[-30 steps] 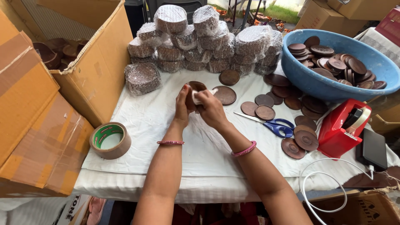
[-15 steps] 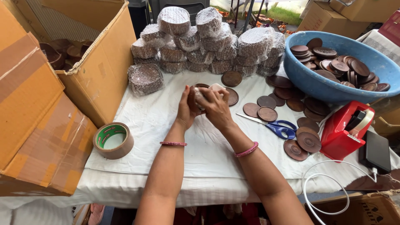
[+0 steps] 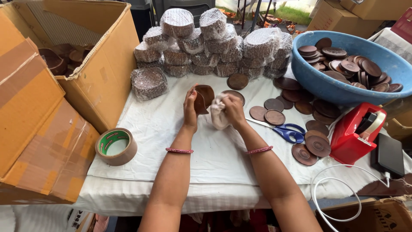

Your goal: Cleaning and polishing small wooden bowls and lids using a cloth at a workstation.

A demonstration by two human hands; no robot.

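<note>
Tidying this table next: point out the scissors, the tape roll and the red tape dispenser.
scissors (image 3: 292, 132): head view, on the blue handles.
tape roll (image 3: 104, 158): head view, on its brown outer wall.
red tape dispenser (image 3: 349, 139): head view, on its red side.

The left hand covers the near edge of the brown disc it holds, and the right hand hides much of the white cloth. Whether cloth and disc touch cannot be told. The open cardboard box on the left is cut off by the edge, and its shadowed contents are unclear. On the far right, the blue basin and the black phone also run out of view. The scissors have one blade tip tucked under a loose disc.
</note>
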